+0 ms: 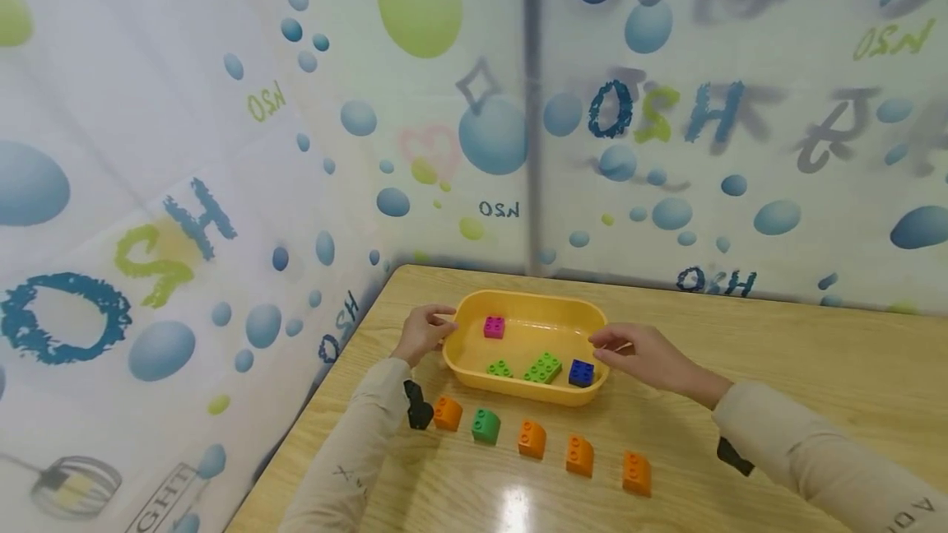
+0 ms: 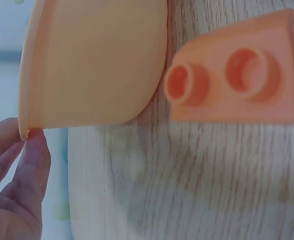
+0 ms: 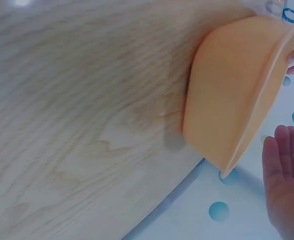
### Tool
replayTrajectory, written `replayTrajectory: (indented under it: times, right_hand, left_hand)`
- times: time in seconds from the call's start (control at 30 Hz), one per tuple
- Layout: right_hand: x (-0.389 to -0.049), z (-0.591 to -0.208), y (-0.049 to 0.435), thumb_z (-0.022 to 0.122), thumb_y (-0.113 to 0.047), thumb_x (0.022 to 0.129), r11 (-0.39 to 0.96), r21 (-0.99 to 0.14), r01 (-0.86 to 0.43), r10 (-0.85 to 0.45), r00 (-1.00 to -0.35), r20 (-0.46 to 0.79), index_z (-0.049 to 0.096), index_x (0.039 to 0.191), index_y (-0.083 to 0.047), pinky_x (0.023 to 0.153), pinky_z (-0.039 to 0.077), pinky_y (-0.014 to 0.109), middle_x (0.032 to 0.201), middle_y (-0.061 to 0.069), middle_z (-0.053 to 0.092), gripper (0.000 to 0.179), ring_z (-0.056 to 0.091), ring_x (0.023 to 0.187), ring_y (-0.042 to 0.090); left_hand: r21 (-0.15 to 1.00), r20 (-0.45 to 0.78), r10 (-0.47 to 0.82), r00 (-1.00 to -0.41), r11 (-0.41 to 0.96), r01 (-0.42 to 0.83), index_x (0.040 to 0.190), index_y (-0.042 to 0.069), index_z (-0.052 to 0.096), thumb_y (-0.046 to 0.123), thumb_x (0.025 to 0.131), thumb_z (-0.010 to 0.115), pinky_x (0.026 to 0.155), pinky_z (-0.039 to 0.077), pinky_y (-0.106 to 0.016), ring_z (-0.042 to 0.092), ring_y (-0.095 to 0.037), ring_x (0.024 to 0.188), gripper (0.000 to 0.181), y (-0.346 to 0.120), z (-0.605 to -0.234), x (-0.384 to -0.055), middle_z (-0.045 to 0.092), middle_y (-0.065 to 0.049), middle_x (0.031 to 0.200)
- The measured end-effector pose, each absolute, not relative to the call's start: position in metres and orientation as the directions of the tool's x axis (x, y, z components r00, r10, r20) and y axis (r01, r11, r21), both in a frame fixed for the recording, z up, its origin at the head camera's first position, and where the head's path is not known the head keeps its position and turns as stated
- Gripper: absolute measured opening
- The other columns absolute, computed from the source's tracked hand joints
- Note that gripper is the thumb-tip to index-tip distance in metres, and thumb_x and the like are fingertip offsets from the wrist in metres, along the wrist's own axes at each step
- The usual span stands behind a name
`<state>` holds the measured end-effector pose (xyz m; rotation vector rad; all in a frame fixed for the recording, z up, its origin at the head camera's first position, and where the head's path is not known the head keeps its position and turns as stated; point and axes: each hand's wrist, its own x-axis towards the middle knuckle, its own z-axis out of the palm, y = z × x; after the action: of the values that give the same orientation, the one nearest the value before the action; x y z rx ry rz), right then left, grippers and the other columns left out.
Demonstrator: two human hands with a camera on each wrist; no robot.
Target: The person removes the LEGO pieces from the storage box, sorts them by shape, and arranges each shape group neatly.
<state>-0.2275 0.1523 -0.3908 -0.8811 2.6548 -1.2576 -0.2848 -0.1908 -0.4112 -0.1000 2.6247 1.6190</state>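
Note:
A yellow plastic tray (image 1: 518, 386) stands on the wooden table. My left hand (image 1: 423, 336) pinches the rim at its left end, thumb and finger meeting the lip in the left wrist view. At the opposite end is my right hand (image 1: 643, 354); the right wrist view has its fingers (image 3: 284, 155) extended, a little apart from the tray wall. Inside the tray lie a magenta brick (image 1: 494, 326), a long lime brick (image 1: 544, 368), a smaller lime brick (image 1: 499, 368) partly hidden by the near wall, and a blue brick (image 1: 581, 373).
In front of the tray runs a row of curved-top bricks: an orange brick (image 1: 448, 413), a green brick (image 1: 485, 426), then several more orange ones, ending at the right brick (image 1: 637, 474). Printed curtains (image 1: 666, 171) hang behind and left of the table (image 1: 778, 368).

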Motion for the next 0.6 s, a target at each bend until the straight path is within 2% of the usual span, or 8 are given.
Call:
replayTrajectory:
  times: [0.2,0.6]
  right_hand:
    - [-0.249,-0.397,0.13,0.058,-0.017,0.086,0.479,-0.726,-0.494,-0.549,-0.813,0.191,0.059,0.105,0.002,0.074,0.05,0.032,0.099,0.015,0.06,0.027,0.058,0.084,0.02]
    - [-0.272,-0.416,0.096,0.063,-0.005,0.08,0.498,-0.729,-0.469,-0.606,-0.79,0.094,0.057,0.104,0.008,0.076,0.049,0.037,0.101,0.021,0.058,0.028,0.056,0.09,0.03]
  left_hand:
    - [0.885,-0.086,-0.028,-0.996,0.456,-0.089,0.112,0.002,0.058,0.005,0.082,0.062,0.058,0.053,-0.031,0.057,-0.03,0.078,0.03,-0.19,-0.409,-0.286,0.057,-0.013,0.085]
    - [0.889,-0.094,-0.029,-0.995,0.447,-0.097,0.112,0.001,0.058,0.005,0.083,0.061,0.057,0.053,-0.03,0.057,-0.034,0.077,0.03,-0.191,-0.409,-0.283,0.057,-0.013,0.084]
